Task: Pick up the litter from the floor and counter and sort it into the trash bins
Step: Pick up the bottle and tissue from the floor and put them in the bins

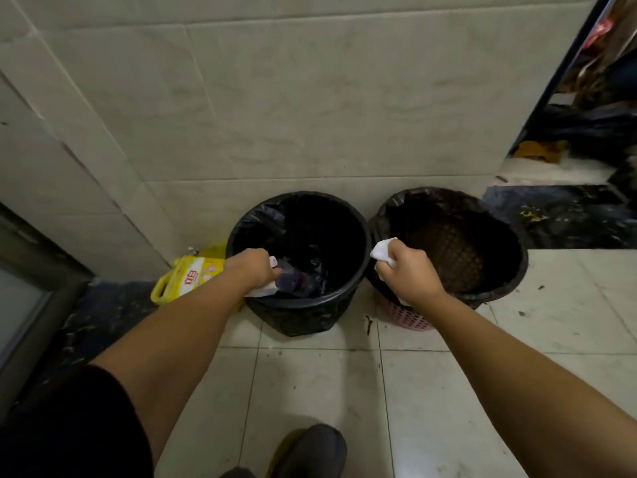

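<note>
Two round bins lined with black bags stand against the tiled wall. The left bin point(358, 236) is black; the right bin point(410, 319) is a pink basket. My left hand point(253, 270) reaches over the left bin's near rim, closed on a dark plastic bottle point(293, 281) and a white tissue point(263, 290). My right hand point(408, 276) hovers at the right bin's left rim, closed on crumpled white tissue point(383, 251).
A yellow jug point(193, 276) with red print stands on the floor left of the black bin. A dark door frame point(38, 270) lies at far left. A dark threshold point(558, 215) and cluttered doorway are at right. My shoe point(310, 450) is on the white floor tiles.
</note>
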